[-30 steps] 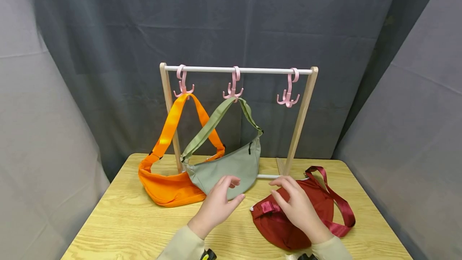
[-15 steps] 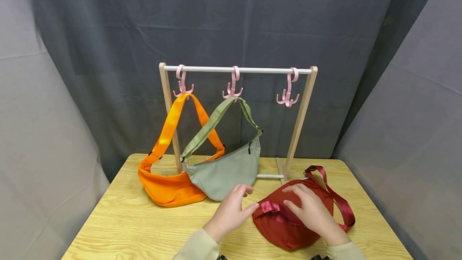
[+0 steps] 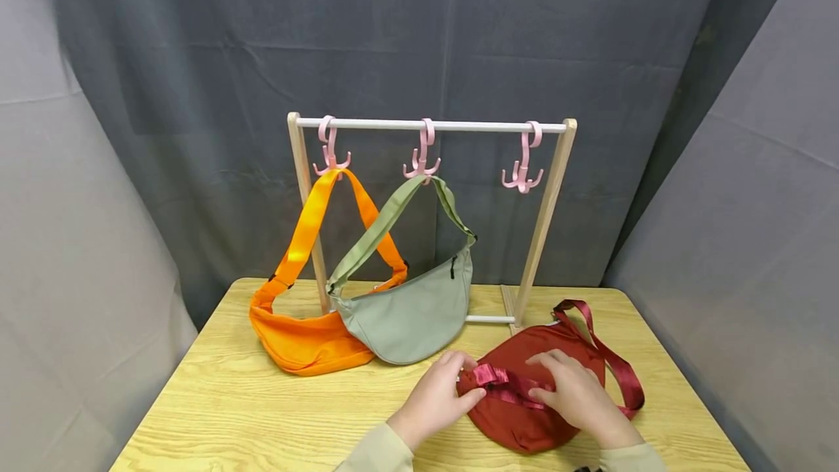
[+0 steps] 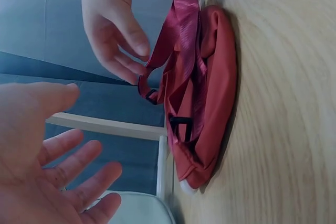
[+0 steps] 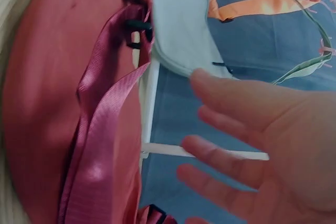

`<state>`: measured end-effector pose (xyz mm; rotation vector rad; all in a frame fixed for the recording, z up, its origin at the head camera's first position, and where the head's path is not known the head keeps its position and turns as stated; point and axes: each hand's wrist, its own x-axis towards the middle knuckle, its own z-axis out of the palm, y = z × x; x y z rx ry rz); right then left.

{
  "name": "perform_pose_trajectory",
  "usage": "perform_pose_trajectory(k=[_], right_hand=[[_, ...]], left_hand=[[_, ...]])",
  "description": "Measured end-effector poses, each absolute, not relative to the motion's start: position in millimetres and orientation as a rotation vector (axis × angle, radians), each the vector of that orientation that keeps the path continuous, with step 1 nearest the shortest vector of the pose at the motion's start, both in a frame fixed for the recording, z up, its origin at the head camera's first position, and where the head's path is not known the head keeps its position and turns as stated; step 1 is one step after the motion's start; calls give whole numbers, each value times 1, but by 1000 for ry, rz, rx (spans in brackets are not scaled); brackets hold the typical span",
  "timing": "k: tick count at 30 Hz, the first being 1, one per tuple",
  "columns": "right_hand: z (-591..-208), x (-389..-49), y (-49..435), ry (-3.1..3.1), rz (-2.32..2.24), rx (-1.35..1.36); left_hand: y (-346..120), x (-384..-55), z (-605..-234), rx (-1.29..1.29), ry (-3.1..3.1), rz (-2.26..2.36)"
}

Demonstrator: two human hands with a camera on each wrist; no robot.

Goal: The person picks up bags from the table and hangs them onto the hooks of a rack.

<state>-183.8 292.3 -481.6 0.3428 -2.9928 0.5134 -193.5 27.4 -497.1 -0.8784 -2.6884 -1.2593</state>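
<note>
A dark red crossbody bag (image 3: 514, 428) lies on the table at the right, its shiny strap (image 3: 625, 381) looping off the far right side. Over the bag's left end hovers my left hand (image 3: 435, 399), thumb and fingers spread. My right hand (image 3: 580, 395) is above the bag's middle with its fingers loosely bent. Both wrist views show a gap between each palm and the bag, and nothing is held. In the left wrist view the right hand's fingertips overlap the strap's edge. A black buckle (image 4: 181, 121) shows on the strap there.
Behind stands a wooden rack with a white bar (image 3: 380, 124) carrying three pink hooks. An orange bag (image 3: 301, 348) hangs from the left hook, a grey-green bag (image 3: 413, 319) from the middle one. The right hook (image 3: 522, 166) bears no bag. Grey cloth surrounds the table (image 3: 216, 414).
Both hands have moved right and slightly down, toward the red bag. The left has come from in front of the grey-green bag to the red bag's left end. The bags stay put.
</note>
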Motion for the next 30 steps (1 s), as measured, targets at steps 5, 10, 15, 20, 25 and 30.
perform_pose_trajectory(k=[5, 10, 15, 20, 25, 30], right_hand=[[-489, -185, 298, -3091, 487, 306], [-495, -185, 304, -3122, 503, 282], [-501, -185, 307, -3118, 495, 281], [-506, -187, 309, -3119, 445, 277], [-510, -188, 311, -3125, 413, 263], [-515, -189, 311, -3130, 408, 258]], left_hand=[[30, -190, -498, -884, -2713, -1252], [31, -189, -500, -899, -2693, -1231], [31, -187, -502, -923, -2681, -1211], [32, -186, -505, -948, -2685, -1173], [32, -185, -505, -958, -2709, -1177], [32, -184, -506, -958, -2713, -1182]])
